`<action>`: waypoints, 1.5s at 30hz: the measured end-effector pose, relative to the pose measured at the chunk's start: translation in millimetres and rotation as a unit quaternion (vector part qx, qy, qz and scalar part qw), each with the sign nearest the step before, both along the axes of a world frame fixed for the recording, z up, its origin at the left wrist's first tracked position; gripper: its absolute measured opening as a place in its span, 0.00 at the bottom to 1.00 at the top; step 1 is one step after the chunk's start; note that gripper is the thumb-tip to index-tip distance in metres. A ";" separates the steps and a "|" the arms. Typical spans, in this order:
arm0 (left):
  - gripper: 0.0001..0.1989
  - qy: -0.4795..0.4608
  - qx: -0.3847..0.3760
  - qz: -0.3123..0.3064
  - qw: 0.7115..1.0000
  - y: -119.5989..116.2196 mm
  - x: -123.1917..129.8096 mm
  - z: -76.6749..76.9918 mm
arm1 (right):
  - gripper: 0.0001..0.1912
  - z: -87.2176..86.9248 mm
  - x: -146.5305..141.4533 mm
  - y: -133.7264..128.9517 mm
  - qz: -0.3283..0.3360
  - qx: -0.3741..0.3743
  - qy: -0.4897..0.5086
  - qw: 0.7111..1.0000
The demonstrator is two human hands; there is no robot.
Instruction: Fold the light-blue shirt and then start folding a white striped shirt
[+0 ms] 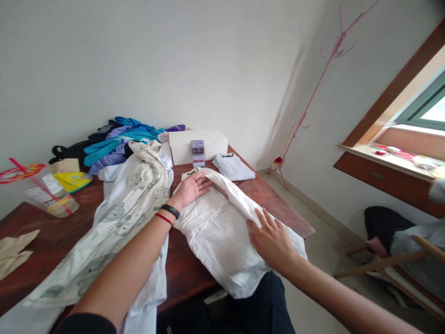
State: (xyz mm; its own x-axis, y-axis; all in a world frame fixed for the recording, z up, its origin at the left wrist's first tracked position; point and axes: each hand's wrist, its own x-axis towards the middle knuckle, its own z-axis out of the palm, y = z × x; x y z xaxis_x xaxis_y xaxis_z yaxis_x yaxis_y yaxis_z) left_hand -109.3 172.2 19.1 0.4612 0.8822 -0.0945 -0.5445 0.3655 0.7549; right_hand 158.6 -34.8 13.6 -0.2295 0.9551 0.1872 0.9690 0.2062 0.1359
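A white, finely striped garment (222,232) lies on the dark red wooden table (278,199), its near end hanging over the front edge. Its right side is turned inward as a long fold. My left hand (191,189) rests palm up near the far end, fingers spread against the cloth. On the fold at the right, my right hand (270,234) lies flat with fingers apart, palm down. To the left of this garment stretches a long white one printed with grey animals (128,218).
Coloured clothes (121,139) are heaped at the back left, near a plastic cup (52,192) with a straw. A white box (215,141) stands behind, a phone (198,154) leaning on it, folded grey cloth (234,167) beside it. A pink coat rack (313,97) and chair (385,264) are right.
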 end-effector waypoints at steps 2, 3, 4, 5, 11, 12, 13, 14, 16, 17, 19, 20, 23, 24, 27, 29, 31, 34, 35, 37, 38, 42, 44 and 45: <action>0.19 -0.001 0.000 0.005 1.000 0.8 -0.1 -0.2 | 0.12 4.2 9.2 -8.9 0.001 0.011 -0.020 1.000; 0.18 0.000 -0.001 0.009 1.000 0.9 0.0 0.1 | 0.11 6.4 13.9 -13.5 0.003 0.014 -0.027 1.000; 0.18 0.003 -0.002 0.012 1.000 0.8 0.1 0.6 | 0.09 8.4 18.9 -17.9 0.004 0.013 -0.033 0.999; 0.17 0.006 -0.002 0.016 1.000 0.5 0.4 1.2 | 0.07 10.3 24.3 -22.0 0.003 0.008 -0.040 0.999; 0.15 0.035 -0.004 0.046 0.998 2.1 3.4 0.3 | 0.09 18.2 60.8 -41.8 -0.034 0.009 -0.052 0.998; 0.15 0.043 -0.005 0.054 0.998 3.4 3.9 -1.6 | 0.10 18.2 66.8 -44.9 -0.035 0.024 -0.045 0.998; 0.14 0.053 -0.007 0.064 0.997 4.8 4.5 -4.0 | 0.12 17.6 72.8 -48.1 -0.033 0.038 -0.037 0.998; 0.14 0.065 -0.009 0.076 0.995 6.3 5.2 -6.7 | 0.15 16.4 78.6 -51.4 -0.029 0.053 -0.028 0.998; 0.14 0.090 -0.012 0.100 0.991 8.9 6.5 -12.3 | 0.22 12.2 89.9 -58.7 -0.014 0.082 -0.008 0.996; 0.14 0.101 -0.013 0.110 0.989 9.7 7.2 -14.7 | 0.25 9.4 95.4 -62.7 -0.002 0.092 0.000 0.996; 0.13 0.116 -0.013 0.124 0.985 10.1 8.6 -17.7 | 0.26 2.7 105.4 -71.2 0.032 0.094 0.011 0.995; 0.12 0.120 -0.011 0.128 0.984 9.7 9.1 -18.2 | 0.24 -0.9 109.9 -75.6 0.055 0.086 0.014 0.995; 0.12 0.121 -0.004 0.128 0.984 6.7 10.2 -15.5 | 0.18 -11.0 122.0 -87.7 0.112 0.042 0.036 0.992; 0.12 0.118 -0.002 0.125 0.985 5.6 10.3 -13.4 | 0.17 -13.2 126.2 -90.4 0.116 0.029 0.053 0.991; 0.14 0.104 -0.001 0.114 0.988 3.8 10.7 -3.9 | 0.15 -13.5 142.2 -89.8 0.062 0.020 0.139 0.988; 0.12 0.095 -0.006 0.106 0.990 4.2 11.8 4.0 | 0.10 -8.3 156.2 -81.1 0.007 0.035 0.208 0.977; 0.10 0.089 -0.012 0.100 0.991 5.6 14.2 11.2 | 0.05 -1.0 171.9 -67.7 -0.025 0.053 0.273 0.960; 0.08 0.096 -0.026 0.098 0.990 8.9 19.7 15.6 | 0.03 7.2 194.5 -47.6 -0.031 0.062 0.368 0.927; 0.09 0.104 -0.034 0.101 0.989 10.3 21.7 14.8 | 0.04 8.2 201.1 -43.0 -0.031 0.054 0.398 0.915; 0.10 0.125 -0.052 0.109 0.985 13.0 24.8 10.4 | 0.06 7.9 211.6 -38.9 -0.036 0.020 0.451 0.891; 0.10 0.135 -0.060 0.113 0.983 14.2 26.0 7.4 | 0.07 7.1 215.0 -39.7 -0.039 -0.006 0.471 0.881; 0.11 0.155 -0.058 0.109 0.980 15.7 28.1 -0.5 | 0.13 7.2 208.3 -56.7 -0.035 -0.073 0.486 0.870; 0.13 0.158 -0.043 0.085 0.983 13.3 29.4 0.1 | 0.14 10.2 189.9 -66.9 -0.041 -0.027 0.443 0.895; 0.14 0.160 -0.034 0.067 0.984 11.1 30.3 1.1 | 0.13 11.7 177.6 -70.4 -0.045 0.008 0.412 0.910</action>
